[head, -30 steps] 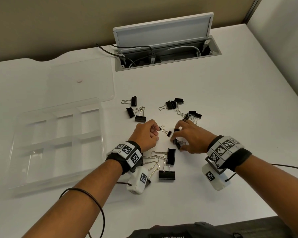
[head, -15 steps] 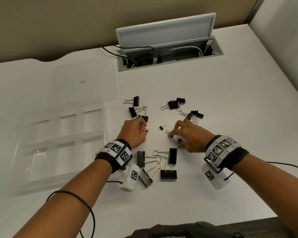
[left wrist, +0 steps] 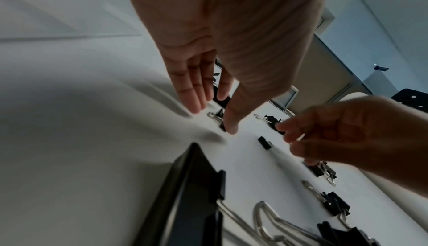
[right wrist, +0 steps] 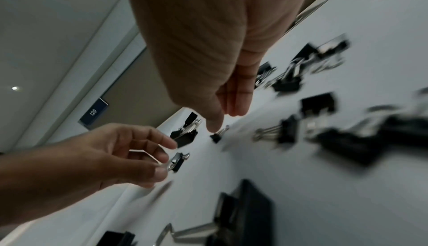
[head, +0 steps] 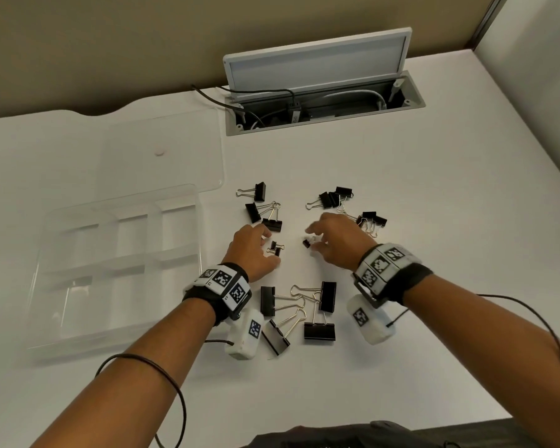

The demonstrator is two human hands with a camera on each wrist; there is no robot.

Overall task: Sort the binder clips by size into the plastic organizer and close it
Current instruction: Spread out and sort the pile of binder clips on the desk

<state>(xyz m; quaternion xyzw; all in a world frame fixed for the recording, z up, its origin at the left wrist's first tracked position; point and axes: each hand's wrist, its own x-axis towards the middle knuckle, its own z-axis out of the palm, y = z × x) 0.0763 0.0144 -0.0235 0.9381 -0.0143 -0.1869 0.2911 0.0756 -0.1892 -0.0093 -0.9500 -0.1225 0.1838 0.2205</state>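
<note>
While the empty plastic organizer [head: 117, 273] is lying open at frame left, the left hand [head: 251, 252], fingers loosely spread and holding nothing, is hovering beside two small clips [head: 277, 248] just right of it

Four large binder clips [head: 319, 330], three tiny clips [head: 276, 248], one organizer [head: 42, 276].

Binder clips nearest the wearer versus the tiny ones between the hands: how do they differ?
The large binder clips nearest the wearer have far wider black bodies and long wire handles; the tiny binder clips between the hands are a fraction of that, with short loops. The large ones lie untouched, while the left hand and right hand reach at the tiny ones. Both are black with silver handles, on the white table, outside the plastic organizer.
</note>
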